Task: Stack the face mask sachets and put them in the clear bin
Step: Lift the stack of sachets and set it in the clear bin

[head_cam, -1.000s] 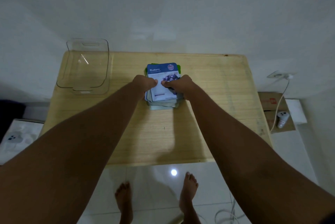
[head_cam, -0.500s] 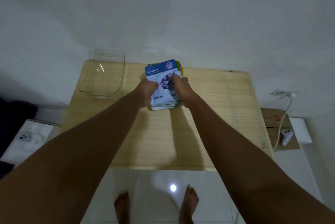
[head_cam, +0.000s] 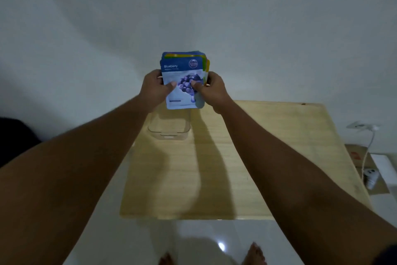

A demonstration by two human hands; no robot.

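A stack of face mask sachets (head_cam: 182,71), topped by a blue one marked Blueberry, hangs in the air above the table. My left hand (head_cam: 153,89) grips its left side and my right hand (head_cam: 211,91) grips its right side, thumbs on the front. The clear bin (head_cam: 168,130) stands on the wooden table (head_cam: 268,157) directly below the stack, near the table's far left corner. The bin's far end is hidden behind the sachets and my hands. Nothing shows inside the visible part of the bin.
A white wall rises behind the table. To the right, on the floor, lie a cardboard box (head_cam: 356,155), a white controller (head_cam: 370,175) and a white cable from a wall socket (head_cam: 363,125). My bare feet show at the bottom edge.
Both hands have lifted the stack off the table and carried it up and left, over the clear bin. The camera view has shifted with it.
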